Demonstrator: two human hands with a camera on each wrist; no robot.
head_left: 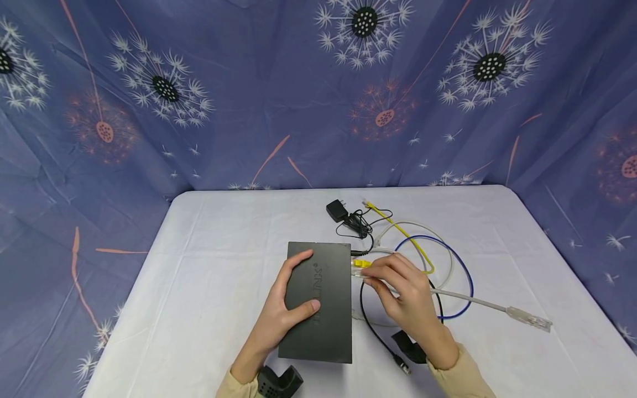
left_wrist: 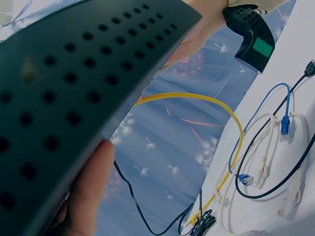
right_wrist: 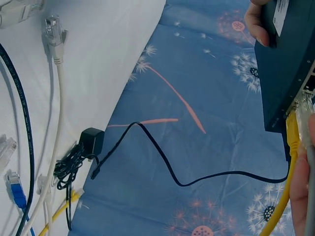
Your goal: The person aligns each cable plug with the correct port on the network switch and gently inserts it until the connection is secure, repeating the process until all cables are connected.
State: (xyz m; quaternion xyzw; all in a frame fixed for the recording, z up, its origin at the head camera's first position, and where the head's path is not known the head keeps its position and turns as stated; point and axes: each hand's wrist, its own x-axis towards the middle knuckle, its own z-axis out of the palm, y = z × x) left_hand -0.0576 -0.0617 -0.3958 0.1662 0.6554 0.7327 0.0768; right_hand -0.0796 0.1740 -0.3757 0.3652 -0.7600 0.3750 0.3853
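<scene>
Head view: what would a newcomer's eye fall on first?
Probably the dark box, in the lower middle, with the left hand gripping its left side. Next, the yellow plug at the box's right side, beside a clear plug pinched in the fingers of the right hand. Behind the white table, the blue cloth with dandelion prints spans the top.

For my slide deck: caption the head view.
Left hand holds dark box; right hand pinches clear cable plug at its side.
</scene>
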